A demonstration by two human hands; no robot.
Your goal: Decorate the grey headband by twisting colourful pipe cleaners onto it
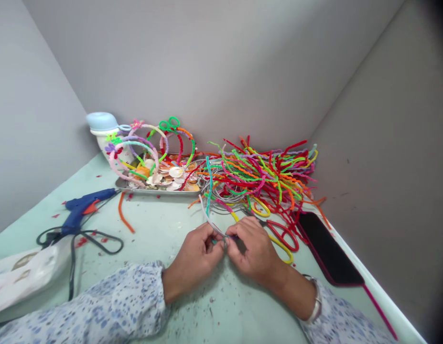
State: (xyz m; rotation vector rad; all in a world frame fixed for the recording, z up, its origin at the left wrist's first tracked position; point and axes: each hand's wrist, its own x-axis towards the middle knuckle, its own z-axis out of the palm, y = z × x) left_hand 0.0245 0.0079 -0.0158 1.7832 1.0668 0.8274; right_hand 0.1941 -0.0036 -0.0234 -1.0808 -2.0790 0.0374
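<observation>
My left hand (197,255) and my right hand (255,249) meet over the pale green table (156,229), fingers pinched together. Between them they grip a thin grey headband (208,219) that curves up and away to the left. A teal pipe cleaner (209,184) runs from the pinch point up toward the pile. Where the fingers meet, the band and the pipe cleaner are mostly hidden. Both wrists rest low on the table, in blue-flecked sleeves.
A heap of coloured pipe cleaners (267,174) lies behind my hands. Red scissors (284,234) and yellow scissors (259,206) lie to the right, next to a black phone (325,248). A tray (149,190) of shells and wrapped headbands, a blue glue gun (81,208) and its cord lie to the left.
</observation>
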